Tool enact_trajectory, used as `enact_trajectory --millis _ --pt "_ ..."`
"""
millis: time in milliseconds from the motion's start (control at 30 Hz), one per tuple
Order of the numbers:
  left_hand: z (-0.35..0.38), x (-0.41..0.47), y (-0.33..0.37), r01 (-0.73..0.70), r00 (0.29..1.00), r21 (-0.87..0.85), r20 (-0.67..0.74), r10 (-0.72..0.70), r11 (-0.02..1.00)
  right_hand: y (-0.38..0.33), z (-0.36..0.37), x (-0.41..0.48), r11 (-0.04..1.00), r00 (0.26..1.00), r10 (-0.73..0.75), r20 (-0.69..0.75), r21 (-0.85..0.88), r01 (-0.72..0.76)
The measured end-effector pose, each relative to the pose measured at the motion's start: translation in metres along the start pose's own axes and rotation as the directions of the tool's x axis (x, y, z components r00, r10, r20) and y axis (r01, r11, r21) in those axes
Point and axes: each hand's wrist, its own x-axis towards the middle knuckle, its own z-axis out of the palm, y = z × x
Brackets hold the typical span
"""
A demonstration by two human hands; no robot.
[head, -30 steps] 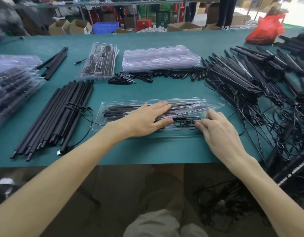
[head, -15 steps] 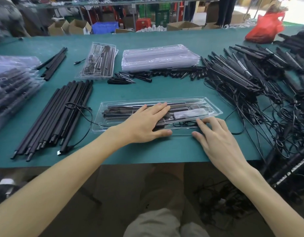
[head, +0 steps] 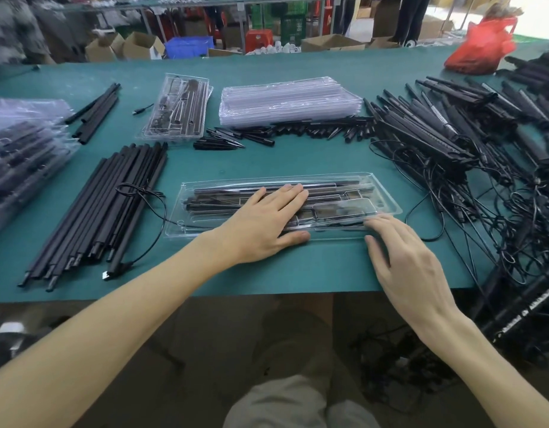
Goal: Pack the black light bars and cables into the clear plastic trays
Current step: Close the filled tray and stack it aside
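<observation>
A second ago the right hand point(head: 402, 257) was bent over the cable point(head: 341, 224) in the front pocket of the clear plastic tray point(head: 390, 205), with its fingertips pushing the loops down. Now it has drawn back a little toward the person and lies flatter. Its fingers point(head: 382, 225) are nearly straight and slightly spread, and the tips touch the near right edge of the tray. The left hand point(head: 264, 227) has hardly moved: it stays flat on top of the tray, fingers point(head: 293, 196) straight and close together over the black light bars point(head: 217, 199), the thumb along the near rim. Neither hand holds anything; both only press. From this I judge that the cable is now tucked in (it shows only as a dark shape under the plastic). The tray lies in the middle of the green worktop point(head: 267, 159) before the person, and it seems it is being pressed closed, so it is almost finished.
</observation>
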Motion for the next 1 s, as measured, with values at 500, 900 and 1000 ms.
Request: enact_trajectory --millis 500,900,1000 --pt "0.000 -0.002 0.001 0.006 0.998 0.063 0.066 -0.010 0.998 -0.002 -0.018 0.026 0.981 0.980 0.187 -0.069 -0.033 -0.190" --pt "0.003 -0.001 0.000 0.006 0.998 0.032 0.069 -0.008 0.999 0.027 -0.017 0.090 0.817 0.772 0.534 0.345 0.025 -0.577" --pt "0.004 0.000 0.000 0.006 0.999 0.016 0.052 -0.006 1.000 0.033 -0.017 0.097 0.790 0.743 0.550 0.381 0.051 -0.611"
